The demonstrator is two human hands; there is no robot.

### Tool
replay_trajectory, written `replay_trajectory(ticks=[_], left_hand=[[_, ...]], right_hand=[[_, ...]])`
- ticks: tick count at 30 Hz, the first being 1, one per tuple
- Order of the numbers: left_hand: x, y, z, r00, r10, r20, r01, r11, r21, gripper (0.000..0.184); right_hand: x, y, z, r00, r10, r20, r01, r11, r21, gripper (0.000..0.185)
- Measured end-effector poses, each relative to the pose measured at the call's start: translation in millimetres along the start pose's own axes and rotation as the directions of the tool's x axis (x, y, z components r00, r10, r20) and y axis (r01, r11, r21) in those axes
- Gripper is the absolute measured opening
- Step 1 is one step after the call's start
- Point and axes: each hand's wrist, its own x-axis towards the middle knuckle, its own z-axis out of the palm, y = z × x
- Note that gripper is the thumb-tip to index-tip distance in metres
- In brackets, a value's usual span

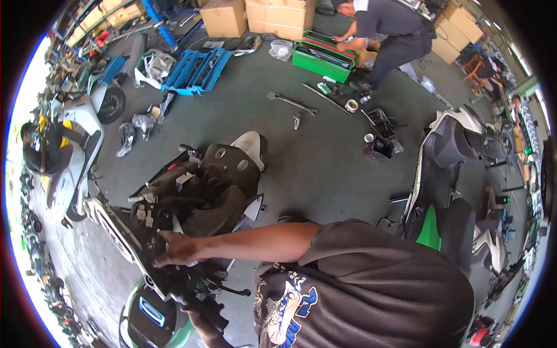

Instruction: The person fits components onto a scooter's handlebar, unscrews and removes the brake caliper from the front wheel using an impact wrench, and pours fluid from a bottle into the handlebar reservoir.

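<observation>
The left hand (200,325) is low down by the scooter's green front (130,313). It is partly hidden, so I cannot tell if it grips. The right hand (177,250) reaches in among the bare, dark parts of the scooter (232,168), right in front of the person. I cannot tell what it pinches. Farther off, a big wrench (293,103) lies on the floor (331,136). Beyond it, another person (394,35) bends at a green toolbox (320,62).
</observation>
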Motion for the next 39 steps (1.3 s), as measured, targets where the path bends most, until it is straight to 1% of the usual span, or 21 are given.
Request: replay_trajectory(ticks=[4, 8, 9, 10, 12, 13, 14, 18, 19, 20, 21, 22, 24, 25, 28, 30, 31, 33, 36, 37, 39], left_hand=[[-7.9, 11.3, 54.6, 0.996, 0.023, -0.086, -0.052, 0.938, -0.343, 0.089], [12.2, 1.3, -13.8, 0.998, 0.048, 0.041, -0.041, 0.988, -0.147, 0.088], [12.7, 15.5, -14.9, 0.974, 0.169, -0.152, -0.103, 0.925, 0.365, 0.087], [11.9, 23.8, -12.9, 0.896, 0.363, -0.255, -0.032, 0.626, 0.779, 0.087], [5.8, 13.4, 1.8, 0.882, 0.421, -0.21, -0.154, 0.68, 0.717, 0.087], [6.2, 13.4, 10.9, 0.98, 0.038, -0.196, -0.003, 0.984, 0.175, 0.092], [6.8, 13.7, 14.5, 0.961, -0.273, 0.05, 0.27, 0.881, -0.39, 0.1], [21.3, -7.0, -8.7, 0.858, 0.031, 0.513, 0.201, 0.899, -0.389, 0.091], [9.2, 3.1, -6.7, 0.996, -0.032, 0.081, 0.042, 0.992, -0.121, 0.09], [8.5, 5.3, -6.8, 0.997, -0.034, 0.075, 0.043, 0.992, -0.121, 0.09], [9.2, 8.3, -8.6, 0.964, 0.21, -0.163, -0.136, 0.917, 0.374, 0.089], [9.8, 11.6, -9.1, 0.826, 0.512, -0.237, -0.139, 0.592, 0.794, 0.088], [-2.6, 21.9, -2.4, 0.861, 0.446, -0.242, -0.097, 0.612, 0.785, 0.09], [-9.6, 21.9, 18.8, 0.969, 0.128, -0.213, -0.047, 0.936, 0.35, 0.089], [3.2, 1.8, 26.8, 0.996, -0.036, 0.081, 0.065, 0.915, -0.397, 0.09], [19.4, -15.9, -26.1, 0.887, 0.098, 0.451, 0.095, 0.918, -0.385, 0.085], [1.0, 15.4, 29.5, 0.972, 0.223, -0.078, -0.21, 0.967, 0.141, 0.089], [-2.4, 24.3, 14.8, 0.915, 0.375, -0.146, -0.25, 0.813, 0.526, 0.089], [-0.1, 19.8, -2.5, 0.879, 0.468, -0.089, -0.255, 0.621, 0.741, 0.096], [-2.2, 21.8, 16.0, 0.989, 0.145, 0.013, -0.145, 0.968, 0.206, 0.097], [-2.8, 19.6, 46.6, 0.993, -0.012, 0.116, 0.06, 0.903, -0.424, 0.094]], right_hand=[[-4.6, -2.3, -0.1, 0.999, 0.012, -0.046, -0.012, 1.0, -0.005, 0.089], [-8.8, -7.5, -2.3, 0.998, 0.026, 0.057, -0.031, 0.996, 0.082, 0.088], [-9.7, -9.1, -1.5, 0.999, 0.034, 0.032, -0.036, 0.996, 0.076, 0.084], [-11.1, -10.5, -1.7, 0.999, 0.044, 0.009, -0.045, 0.997, 0.067, 0.08], [-13.7, -11.6, -3.0, 0.998, 0.054, 0.044, -0.058, 0.995, 0.085, 0.079], [-13.5, -14.8, -4.6, 0.995, 0.058, 0.076, -0.066, 0.993, 0.102, 0.079], [-12.7, -16.3, -5.8, 0.995, 0.056, 0.078, -0.064, 0.993, 0.101, 0.079], [-9.4, -8.4, 0.9, 0.999, 0.04, 0.007, -0.04, 0.998, 0.055, 0.079], [-7.6, -4.4, 2.8, 0.999, 0.03, -0.029, -0.029, 0.999, 0.036, 0.079], [-5.8, -0.3, 4.8, 0.998, 0.019, -0.065, -0.018, 1.0, 0.017, 0.08], [-7.2, -3.2, 1.5, 1.0, 0.018, -0.008, -0.018, 0.999, 0.038, 0.083], [-7.8, -4.9, -0.2, 0.999, 0.017, 0.047, -0.019, 0.998, 0.057, 0.086], [-0.1, 5.3, 1.7, 0.999, -0.008, 0.041, 0.006, 0.999, 0.043, 0.09], [0.8, 4.9, 3.0, 0.999, -0.036, 0.034, 0.035, 0.999, 0.029, 0.094], [-10.2, -7.9, -1.7, 0.999, 0.019, 0.047, -0.02, 0.999, 0.025, 0.1], [-2.2, 2.5, 2.2, 1.0, -0.003, -0.006, 0.003, 1.0, -0.03, 0.1], [1.8, 7.8, 3.7, 0.999, -0.024, -0.047, 0.019, 0.996, -0.092, 0.101], [7.5, 18.5, 7.7, 0.997, -0.04, -0.061, 0.036, 0.997, -0.07, 0.099], [-6.4, -0.5, 2.2, 1.0, -0.018, -0.009, 0.018, 1.0, -0.003, 0.094], [-12.4, -7.7, -1.2, 0.999, 0.024, 0.046, -0.026, 0.999, 0.041, 0.092], [-8.7, -4.6, 0.4, 1.0, 0.005, 0.024, -0.005, 1.0, 0.031, 0.089]])
